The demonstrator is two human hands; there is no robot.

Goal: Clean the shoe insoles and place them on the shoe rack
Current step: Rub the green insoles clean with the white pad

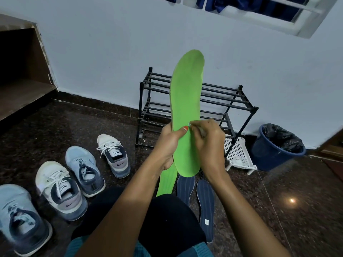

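- Nearest me, two navy striped insoles [185, 188] [206, 206] lie side by side on the dark stone floor [278, 210], just past the knee. They look like they're waiting their turn.
- Off to the left side of the floor there's a row of four sneakers [61, 186], toes pointing away.
- The left hand [168, 143] grips the green insole [185, 101] near its heel end, thumb pressed across the face and fingers wrapped behind. It stands upright in the air, toe end up, right in front of the rack.
- A second green insole [167, 182] hangs below that same hand. It seems to be tucked behind the first one.
- The right hand [209, 143] has its fingers curled and pinched on a small pale tool [189, 124], with the tip touching the insole next to the left thumb. I can't tell if it's a brush or a scraper.
- My take on doing this bit well: brace the foam from behind right where the tool presses so it doesn't flop. Work in short strokes from heel toward toe, and shift the grip up as you go. Go easy, since foam like that probably tears if you dig in.
- Farther back, the black shoe rack [232, 101] stands against the wall with bare rails, so no insoles are on it yet. A white perforated basket [237, 156] sits at its right foot, and a blue bin [269, 156] is beyond that.
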